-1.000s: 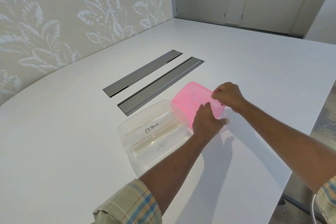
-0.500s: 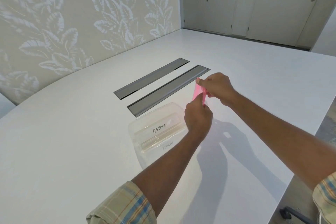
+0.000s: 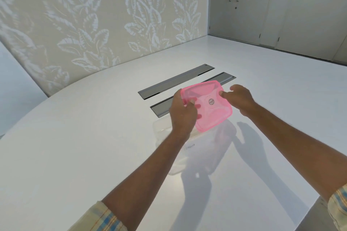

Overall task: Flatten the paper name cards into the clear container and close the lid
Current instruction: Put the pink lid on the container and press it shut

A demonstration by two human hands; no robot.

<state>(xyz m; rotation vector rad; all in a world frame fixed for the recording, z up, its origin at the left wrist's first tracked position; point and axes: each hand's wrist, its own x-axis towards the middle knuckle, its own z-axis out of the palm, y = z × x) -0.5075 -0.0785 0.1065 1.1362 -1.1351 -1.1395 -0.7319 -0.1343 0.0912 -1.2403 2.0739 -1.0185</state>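
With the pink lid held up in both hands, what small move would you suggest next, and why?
Probably lower the pink lid squarely onto the clear container. The left hand and right hand hold it by opposite edges, tilted and raised above the container, which stands open on the table beneath.

I see a broad white worktop (image 3: pixel 75 146) with a curved far-left edge running along the leaf-patterned wall. Two long grey hatch strips (image 3: pixel 176 80) are set flush into its surface, side by side and parallel, angled toward the far right. Just nearer than them, the clear container (image 3: pixel 163 129) sits directly on the worktop, largely hidden behind a forearm, with faint writing on a paper card (image 3: pixel 190 148) showing inside. Shadows of the arms fall across the near right part.
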